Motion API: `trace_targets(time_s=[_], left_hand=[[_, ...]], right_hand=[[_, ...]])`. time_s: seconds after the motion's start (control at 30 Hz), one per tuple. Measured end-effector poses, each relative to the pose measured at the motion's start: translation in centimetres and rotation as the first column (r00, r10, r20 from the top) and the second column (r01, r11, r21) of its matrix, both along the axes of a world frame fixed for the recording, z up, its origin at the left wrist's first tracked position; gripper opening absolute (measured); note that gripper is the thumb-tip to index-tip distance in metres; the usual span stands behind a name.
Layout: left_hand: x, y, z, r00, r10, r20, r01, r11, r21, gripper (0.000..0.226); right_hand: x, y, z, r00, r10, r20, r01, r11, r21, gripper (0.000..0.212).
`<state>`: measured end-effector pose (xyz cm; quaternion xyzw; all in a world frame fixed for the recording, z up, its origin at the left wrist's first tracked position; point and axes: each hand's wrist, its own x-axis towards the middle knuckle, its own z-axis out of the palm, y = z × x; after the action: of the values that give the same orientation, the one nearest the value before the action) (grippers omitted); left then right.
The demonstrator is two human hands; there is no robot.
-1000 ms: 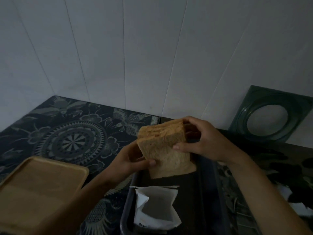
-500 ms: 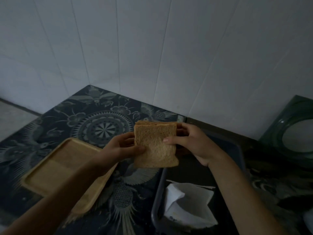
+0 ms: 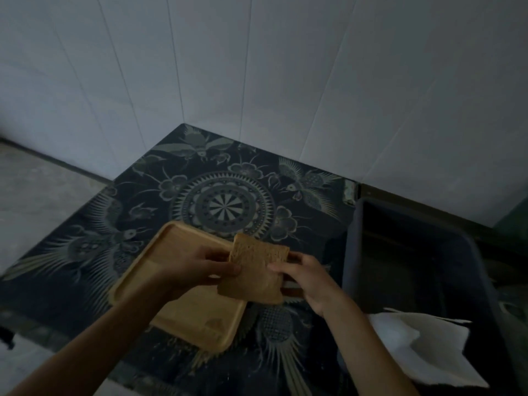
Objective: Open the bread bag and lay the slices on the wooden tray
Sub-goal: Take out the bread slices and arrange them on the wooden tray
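A stack of brown bread slices [image 3: 254, 270] is held between both hands, just above the right edge of the wooden tray [image 3: 183, 310]. My left hand [image 3: 197, 268] grips the stack's left side, thumb on the front slice. My right hand [image 3: 303, 277] grips the right side, with more slices showing behind its fingers. The tray lies flat on the patterned cloth and has nothing on it. The white bread bag [image 3: 423, 350] lies open at the near end of a dark bin [image 3: 354, 252] to the right.
A dark cloth with a mandala and bird pattern [image 3: 225, 207] covers the table. White panelled walls meet in a corner behind it. Grey floor [image 3: 37, 195] shows to the left, beyond the table's edge.
Both hands have carried the bread stack leftward from over the dark bin to the tray's right edge. My view has swung left and down, bringing the whole tray into sight.
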<state>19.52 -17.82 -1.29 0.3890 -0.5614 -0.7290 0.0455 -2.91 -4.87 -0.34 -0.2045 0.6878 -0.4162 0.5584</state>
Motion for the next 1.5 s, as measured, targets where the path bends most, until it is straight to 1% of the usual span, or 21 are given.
trace_targets(time_s=[0.07, 0.2, 0.3, 0.43, 0.6, 0.67, 0.73, 0.83, 0.9, 0.97, 1.1, 1.17, 1.27, 1.33, 1.43, 1.5], left_hand=[[1.4, -0.7, -2.3, 0.998, 0.011, 0.062, -0.013, 0.999, 0.033, 0.032], [3.7, -1.4, -6.3, 0.987, -0.018, 0.159, 0.008, 0.998, 0.063, 0.035], [4.9, -1.7, -8.7, 0.978, -0.012, 0.209, -0.003, 0.997, 0.074, 0.033], [5.9, -2.0, -11.4, 0.966, 0.002, 0.258, -0.03, 0.994, 0.104, 0.034], [6.2, -2.3, -13.9, 0.945, -0.005, 0.327, -0.027, 0.995, 0.094, 0.036], [6.2, -2.3, -14.2, 0.938, -0.009, 0.346, -0.023, 0.996, 0.089, 0.031], [6.1, -2.2, -14.1, 0.929, -0.014, 0.37, -0.005, 0.999, 0.052, 0.03], [5.8, -1.8, -13.7, 0.924, -0.03, 0.382, 0.054, 0.997, -0.053, 0.034], [5.7, -1.4, -13.4, 0.922, -0.014, 0.386, 0.067, 0.99, -0.123, 0.034], [5.6, -1.1, -13.1, 0.917, 0.026, 0.399, 0.059, 0.978, -0.199, 0.033], [5.4, -0.5, -12.5, 0.912, 0.051, 0.407, 0.077, 0.954, -0.291, 0.026], [5.4, -0.2, -12.1, 0.905, 0.068, 0.419, 0.071, 0.949, -0.309, 0.024], [5.6, 0.3, -11.9, 0.894, 0.082, 0.441, 0.062, 0.952, -0.301, 0.019], [5.8, 0.5, -11.8, 0.887, 0.103, 0.451, 0.028, 0.961, -0.275, 0.018], [5.7, 0.7, -11.6, 0.886, 0.122, 0.447, -0.044, 0.982, -0.183, 0.02], [5.7, 0.8, -11.6, 0.883, 0.159, 0.441, -0.127, 0.987, -0.102, 0.014]], right_hand=[[1.9, -0.6, -2.7, 0.998, -0.05, 0.027, 0.048, 0.996, 0.073, 0.068], [5.1, -1.3, -7.2, 0.991, -0.118, 0.056, 0.104, 0.974, 0.203, 0.057], [6.8, -1.5, -9.6, 0.985, -0.148, 0.093, 0.119, 0.958, 0.261, 0.052], [8.5, -1.4, -11.4, 0.98, -0.155, 0.122, 0.113, 0.947, 0.3, 0.049], [9.6, -1.4, -12.8, 0.979, -0.159, 0.129, 0.116, 0.95, 0.291, 0.043], [9.9, -1.4, -12.9, 0.982, -0.153, 0.112, 0.117, 0.954, 0.278, 0.038], [10.1, -1.3, -12.8, 0.988, -0.142, 0.06, 0.122, 0.958, 0.261, 0.03], [10.6, -1.1, -12.9, 0.991, -0.129, -0.02, 0.13, 0.963, 0.238, 0.013], [11.0, -0.8, -13.0, 0.99, -0.134, -0.048, 0.142, 0.965, 0.222, 0.008], [11.2, -0.5, -13.0, 0.989, -0.134, -0.062, 0.143, 0.969, 0.2, 0.009], [11.6, 0.3, -12.7, 0.995, -0.053, -0.082, 0.07, 0.974, 0.213, 0.026], [11.6, 0.6, -12.6, 0.996, -0.038, -0.077, 0.054, 0.974, 0.219, 0.023], [11.5, 0.7, -12.6, 0.997, -0.033, -0.074, 0.047, 0.979, 0.2, 0.025], [11.4, 0.7, -12.4, 0.997, -0.034, -0.072, 0.048, 0.978, 0.201, 0.026], [11.4, 0.9, -12.1, 0.995, -0.059, -0.081, 0.074, 0.978, 0.195, 0.02], [11.2, 0.9, -11.8, 0.995, -0.068, -0.075, 0.081, 0.978, 0.19, 0.019]])
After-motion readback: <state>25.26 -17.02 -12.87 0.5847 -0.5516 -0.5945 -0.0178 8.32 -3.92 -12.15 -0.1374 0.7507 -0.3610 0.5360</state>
